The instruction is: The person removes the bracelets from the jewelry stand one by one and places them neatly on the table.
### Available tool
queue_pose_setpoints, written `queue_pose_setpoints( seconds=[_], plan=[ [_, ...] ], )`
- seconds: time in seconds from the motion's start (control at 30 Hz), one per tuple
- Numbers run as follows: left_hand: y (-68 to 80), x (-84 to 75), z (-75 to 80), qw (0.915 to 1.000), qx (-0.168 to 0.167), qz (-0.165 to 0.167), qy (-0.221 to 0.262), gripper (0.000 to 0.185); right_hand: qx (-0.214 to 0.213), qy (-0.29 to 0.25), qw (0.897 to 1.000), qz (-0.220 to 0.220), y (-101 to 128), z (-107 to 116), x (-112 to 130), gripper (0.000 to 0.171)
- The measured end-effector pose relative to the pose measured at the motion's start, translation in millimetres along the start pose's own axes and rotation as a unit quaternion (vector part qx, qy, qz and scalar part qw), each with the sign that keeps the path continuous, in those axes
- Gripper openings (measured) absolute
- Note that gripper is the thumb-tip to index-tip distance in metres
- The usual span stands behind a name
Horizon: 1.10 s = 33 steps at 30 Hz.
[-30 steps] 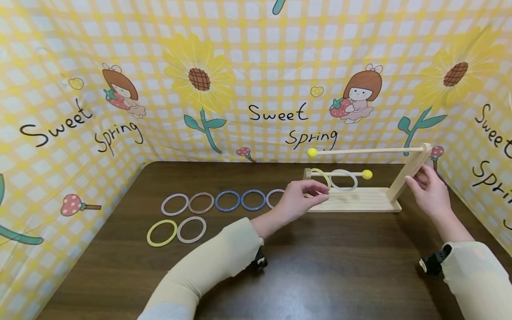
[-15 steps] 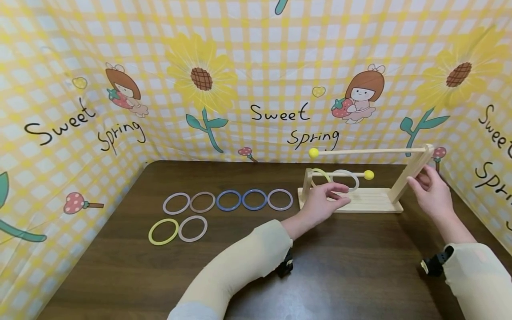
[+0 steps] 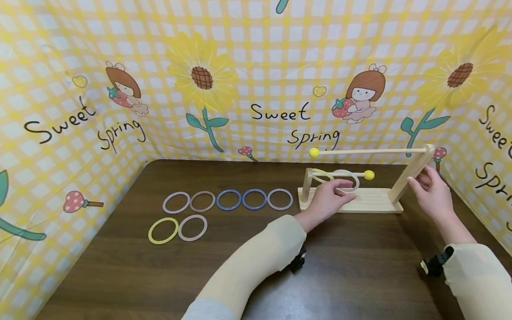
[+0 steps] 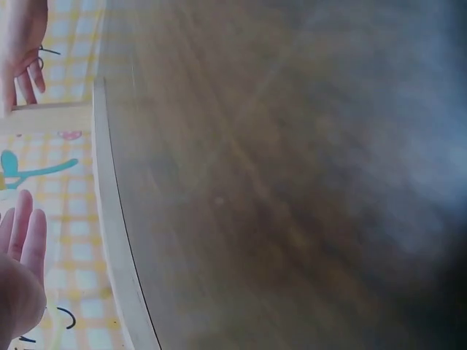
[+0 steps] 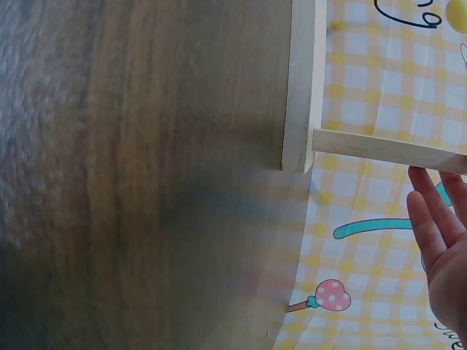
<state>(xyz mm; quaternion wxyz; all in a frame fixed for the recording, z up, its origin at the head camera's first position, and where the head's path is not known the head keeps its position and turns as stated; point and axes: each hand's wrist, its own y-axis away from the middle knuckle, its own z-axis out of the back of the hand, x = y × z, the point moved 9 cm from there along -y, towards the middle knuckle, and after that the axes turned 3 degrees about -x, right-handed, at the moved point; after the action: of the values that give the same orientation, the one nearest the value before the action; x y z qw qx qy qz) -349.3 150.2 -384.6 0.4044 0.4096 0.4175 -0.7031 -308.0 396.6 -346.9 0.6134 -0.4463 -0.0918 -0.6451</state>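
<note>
A pale wooden ring stand point(image 3: 372, 206) has a short and a tall post, each with a peg ending in a yellow ball. My left hand point(image 3: 326, 200) is at the short peg, thumb and index finger apart around the lower edge of a clear whitish ring point(image 3: 357, 180). A yellow-green ring point(image 3: 320, 170) hangs beside it on the same peg, partly hidden by the hand. In the left wrist view the left fingers point(image 4: 33, 244) look straight. My right hand point(image 3: 434, 193) holds the tall post point(image 5: 387, 148) from the right, between thumb and fingers.
Several rings lie flat on the dark wooden table point(image 3: 120, 275) to the left: a back row with two blue rings point(image 3: 254, 200) and pale purple ones, and a front pair with a yellow ring point(image 3: 163, 231). A checked cloth point(image 3: 264, 53) hangs behind.
My left hand has moved right along the short peg, from the yellow-green ring to the whitish ring. The right hand stays at the tall post.
</note>
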Motion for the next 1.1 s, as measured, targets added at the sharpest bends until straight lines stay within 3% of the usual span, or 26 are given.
queue_pose_setpoints(
  seconds=[0.33, 0.5, 1.1],
  plan=[
    [-5.7, 2.6, -4.7, 0.9996, -0.02, 0.013, 0.015, 0.025, 0.0, -0.004, 1.0, 0.003, -0.5, 0.0, 0.0, 0.053],
    [-8.1, 3.3, -9.2, 0.9996, -0.015, 0.013, 0.022, 0.024, 0.001, -0.005, 1.0, 0.005, -0.8, -0.3, 0.6, 0.053],
    [-7.6, -8.8, -9.1, 0.9982, -0.03, -0.043, -0.029, 0.01, 0.006, -0.006, 1.0, 0.006, -1.6, -0.9, -0.5, 0.053]
  ],
)
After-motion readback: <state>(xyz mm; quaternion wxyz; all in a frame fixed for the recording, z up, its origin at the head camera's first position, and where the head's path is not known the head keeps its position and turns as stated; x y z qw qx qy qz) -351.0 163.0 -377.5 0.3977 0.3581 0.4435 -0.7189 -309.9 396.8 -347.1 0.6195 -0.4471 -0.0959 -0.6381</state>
